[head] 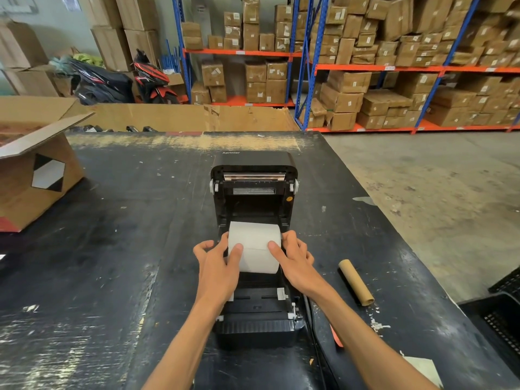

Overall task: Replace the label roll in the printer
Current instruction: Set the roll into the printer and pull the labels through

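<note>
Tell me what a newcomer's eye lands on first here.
The white label roll stands out first, held by the left hand and right hand in the open black printer at the middle of the dark table. Next comes the bare cardboard core lying on the table to the printer's right. Behind, blue and orange shelving is packed with cartons.

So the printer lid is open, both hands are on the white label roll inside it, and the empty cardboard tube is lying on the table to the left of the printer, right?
Not quite. The head view shows the empty cardboard tube on the table to the right of the printer, not the left. The rest holds: lid open, left hand and right hand on the white label roll inside it.
</note>
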Demonstrator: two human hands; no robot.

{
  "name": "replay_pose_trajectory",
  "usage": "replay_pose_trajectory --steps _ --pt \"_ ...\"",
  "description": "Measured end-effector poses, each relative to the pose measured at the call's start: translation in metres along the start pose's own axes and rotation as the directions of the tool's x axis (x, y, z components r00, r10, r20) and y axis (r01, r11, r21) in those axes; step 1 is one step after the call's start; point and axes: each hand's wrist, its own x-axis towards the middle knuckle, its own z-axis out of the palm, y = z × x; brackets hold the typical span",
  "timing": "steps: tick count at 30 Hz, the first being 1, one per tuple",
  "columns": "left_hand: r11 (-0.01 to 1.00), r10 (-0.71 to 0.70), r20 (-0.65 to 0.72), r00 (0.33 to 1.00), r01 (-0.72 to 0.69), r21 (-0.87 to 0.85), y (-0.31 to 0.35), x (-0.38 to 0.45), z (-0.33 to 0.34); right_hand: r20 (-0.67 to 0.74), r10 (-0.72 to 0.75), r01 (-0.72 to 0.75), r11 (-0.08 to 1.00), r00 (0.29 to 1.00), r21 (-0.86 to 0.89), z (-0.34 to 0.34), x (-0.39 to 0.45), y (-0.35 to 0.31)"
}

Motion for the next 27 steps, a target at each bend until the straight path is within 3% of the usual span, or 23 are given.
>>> replay_pose_trajectory --steps 16,27 --pt "0.999 -0.018 0.015 1.000 0.019 -0.034 -0.007 0.004 -0.001 0.002 -0.054 0.054 0.996 0.999 -0.076 -0.001 0.003 0.002" --pt "0.997 0.053 0.022 0.998 -0.051 -0.055 -0.012 0.004 -0.002 0.003 -0.042 0.042 0.997 0.999 -0.068 0.000 0.001 0.008"
